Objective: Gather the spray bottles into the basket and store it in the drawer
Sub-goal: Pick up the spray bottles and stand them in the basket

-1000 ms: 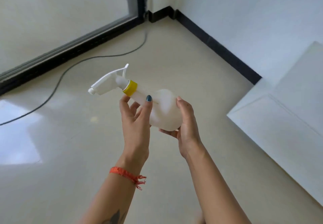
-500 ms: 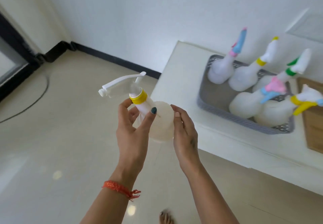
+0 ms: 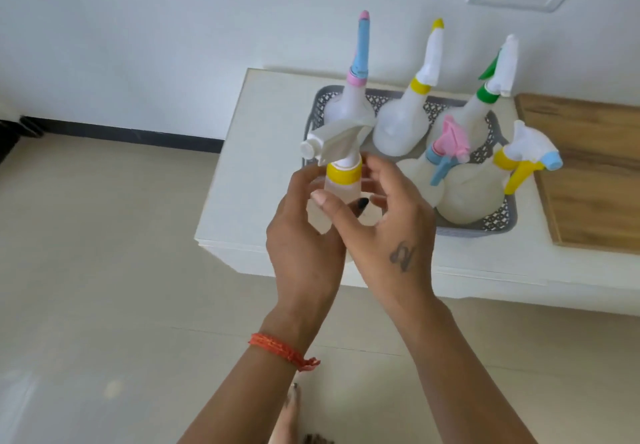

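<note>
Here, both hands hold one translucent spray bottle [image 3: 341, 197] upright. The left hand [image 3: 306, 253] wraps the bottle body from the left, thumb laid across its front. The right hand [image 3: 388, 232] curls around the bottle from the right, fingers bent near the neck. The bottle carries a yellow collar [image 3: 344, 172] just above the fingertips and a white trigger head [image 3: 334, 142] that points left. An orange braided wristband [image 3: 282, 352] sits on the left wrist; a small dark tattoo [image 3: 401, 256] marks the back of the right hand.

Just beyond the right hand, a grey perforated basket [image 3: 498, 223] rests on a white table [image 3: 242, 180]. Five spray bottles stand inside it. At the far side: one with a blue nozzle and pink collar [image 3: 360, 59], one with a white nozzle and yellow collar [image 3: 426, 73], one with a green collar [image 3: 493, 83]. At the near side, right of the right hand: one with a pink and blue trigger head [image 3: 448, 152] and one with a yellow trigger [image 3: 523, 163]. A wooden board [image 3: 595, 173] lies on the table to the right of the basket, apparently touching its right wall. A bare foot [image 3: 289, 416] shows on the tiled floor [image 3: 104, 270] below the forearms.
</note>
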Motion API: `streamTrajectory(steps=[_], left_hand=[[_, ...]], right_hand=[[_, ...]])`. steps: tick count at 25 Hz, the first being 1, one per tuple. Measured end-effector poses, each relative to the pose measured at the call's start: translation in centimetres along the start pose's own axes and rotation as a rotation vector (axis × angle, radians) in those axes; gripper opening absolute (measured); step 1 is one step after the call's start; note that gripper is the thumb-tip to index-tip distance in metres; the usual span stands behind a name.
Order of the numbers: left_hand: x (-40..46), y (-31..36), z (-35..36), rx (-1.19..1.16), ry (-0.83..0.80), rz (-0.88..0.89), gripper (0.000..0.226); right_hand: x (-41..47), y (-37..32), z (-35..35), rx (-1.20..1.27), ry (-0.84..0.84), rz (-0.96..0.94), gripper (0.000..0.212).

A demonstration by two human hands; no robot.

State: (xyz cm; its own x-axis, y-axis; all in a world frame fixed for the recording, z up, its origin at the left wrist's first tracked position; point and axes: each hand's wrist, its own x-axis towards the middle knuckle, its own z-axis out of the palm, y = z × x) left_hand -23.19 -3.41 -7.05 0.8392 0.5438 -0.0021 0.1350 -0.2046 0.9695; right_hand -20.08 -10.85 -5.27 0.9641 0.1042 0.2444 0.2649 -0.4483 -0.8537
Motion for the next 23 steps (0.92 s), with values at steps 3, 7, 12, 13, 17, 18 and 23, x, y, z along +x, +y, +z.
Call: streamTrajectory(steps=[3,7,12,13,17,18,23], left_hand=[[2.1,0.2,1.9,0.033,0.011,0.092,0.042],[5.0,-1.0,3.2,0.056,-0.089,0.120,0.047],[7.7,-3.7,3.7,0.129,-0.208,0.046,0.056],[8.0,-4.2,3.8,0.138,-0.226,0.037,0.056],[8.7,-5.3,4.3,0.149,-0.284,-0.003,0.058],[8.9,-5.5,4.4,0.160,-0.297,-0.010,0.059],[9.2,-6.2,4.8,0.165,-0.317,-0.037,0.060]], right_hand=[[2.8,1.4,-0.4,0.006,0.098,-0.048,0.037],[5.8,3.5,0.5,0.066,0.109,-0.058,0.034],[7.9,6.2,2.1,0.031,0.017,-0.032,0.035],[8.2,6.7,2.3,0.021,0.001,-0.022,0.035],[8.7,8.2,2.9,0.003,-0.049,0.023,0.037],[8.8,8.5,3.0,-0.007,-0.056,0.027,0.036],[8.8,9.4,3.4,-0.067,-0.085,0.014,0.034]])
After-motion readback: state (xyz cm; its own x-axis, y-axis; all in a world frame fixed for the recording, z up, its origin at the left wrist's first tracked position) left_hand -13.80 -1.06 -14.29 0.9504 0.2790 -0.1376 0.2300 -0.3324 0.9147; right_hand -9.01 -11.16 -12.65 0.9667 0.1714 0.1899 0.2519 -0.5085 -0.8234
